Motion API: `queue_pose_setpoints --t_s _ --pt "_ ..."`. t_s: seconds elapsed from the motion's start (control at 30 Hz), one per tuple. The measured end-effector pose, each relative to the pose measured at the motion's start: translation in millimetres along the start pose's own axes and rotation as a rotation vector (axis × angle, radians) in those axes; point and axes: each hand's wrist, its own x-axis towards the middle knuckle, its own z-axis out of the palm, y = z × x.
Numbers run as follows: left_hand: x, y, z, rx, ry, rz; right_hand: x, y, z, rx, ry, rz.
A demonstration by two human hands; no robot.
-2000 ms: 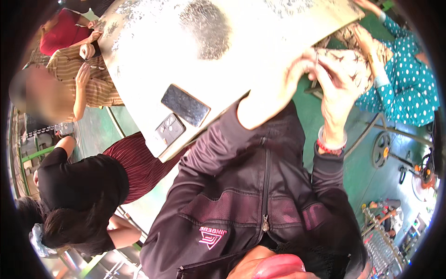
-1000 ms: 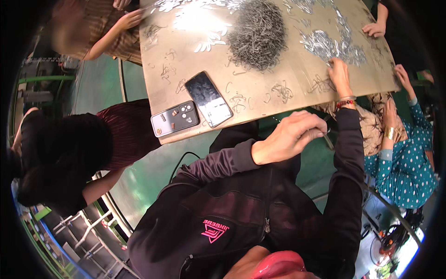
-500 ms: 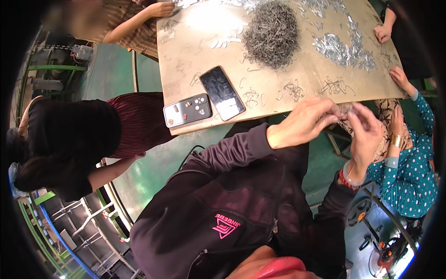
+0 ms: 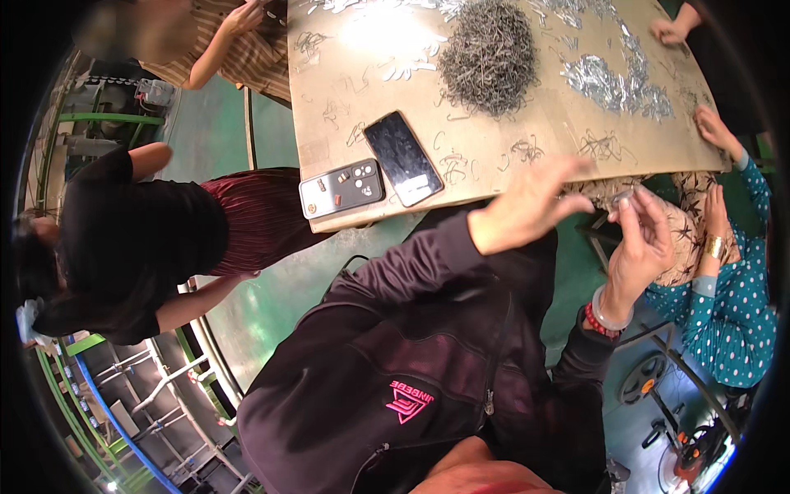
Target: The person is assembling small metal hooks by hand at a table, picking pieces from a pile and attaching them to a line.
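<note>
- dark jacket (image 4: 436, 337): pink lettering (image 4: 406, 390) and triangle (image 4: 406, 407);
- left hand (image 4: 527, 206): open, empty, thumb spread wide;
- right hand (image 4: 640, 239): raised, fingertips pinching a small shiny piece (image 4: 623, 196)

On the tabletop (image 4: 559, 123), the case (image 4: 341, 188) lay left of the phone (image 4: 403, 156); loose wires (image 4: 605, 146) lay right of both near the front edge, the heap (image 4: 488, 58) behind, strips (image 4: 609, 86) to its right.
</note>
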Motion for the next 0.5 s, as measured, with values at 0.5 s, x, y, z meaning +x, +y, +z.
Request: queue_pose_setpoints --t_s 0.5 --pt "11 -156 -109 0.869 -0.364 0.073 14 1 -19 0.049 -0.065 -0.046"
